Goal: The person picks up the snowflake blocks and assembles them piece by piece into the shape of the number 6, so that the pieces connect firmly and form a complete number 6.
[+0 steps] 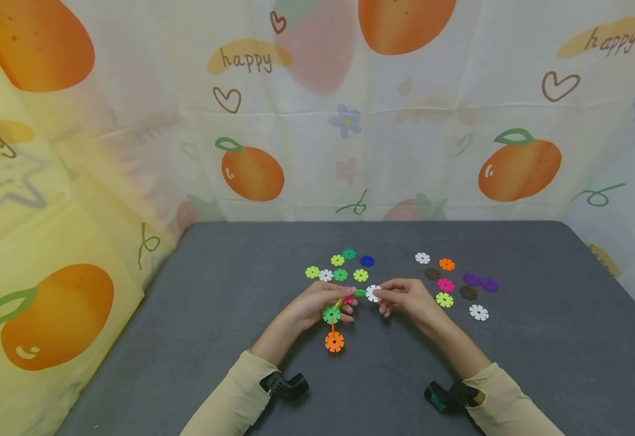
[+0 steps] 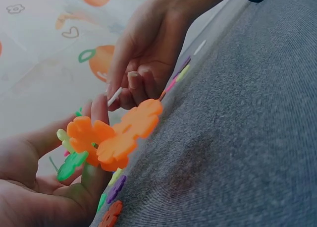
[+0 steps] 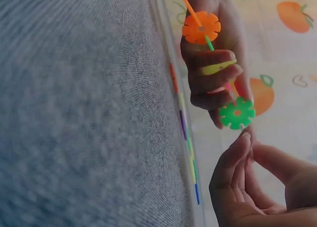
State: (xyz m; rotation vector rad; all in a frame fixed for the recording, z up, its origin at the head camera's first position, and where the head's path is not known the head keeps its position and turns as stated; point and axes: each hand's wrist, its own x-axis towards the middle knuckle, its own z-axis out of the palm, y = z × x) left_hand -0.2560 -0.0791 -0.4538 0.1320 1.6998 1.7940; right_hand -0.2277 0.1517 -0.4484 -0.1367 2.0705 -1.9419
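Observation:
Interlocking plastic flower discs are joined in a chain, which my left hand (image 1: 314, 303) holds between thumb and fingers. An orange disc (image 1: 334, 342) and a green disc (image 1: 331, 314) hang at the near end; yellow and pink discs are partly hidden by the fingers. At the far end a green disc (image 3: 237, 113) sticks out toward my right hand (image 1: 411, 301). That hand pinches a white disc (image 1: 373, 293) by its edge, close against the green one. Whether their slots are engaged I cannot tell. In the left wrist view the orange discs (image 2: 131, 133) hide part of the left fingers.
Loose discs lie on the dark table (image 1: 394, 375) behind the hands: a group with a blue disc (image 1: 367, 261) beyond the left hand, and another with a pink disc (image 1: 445, 285) and a white disc (image 1: 478, 312) to the right. A fruit-print curtain (image 1: 306, 169) hangs behind.

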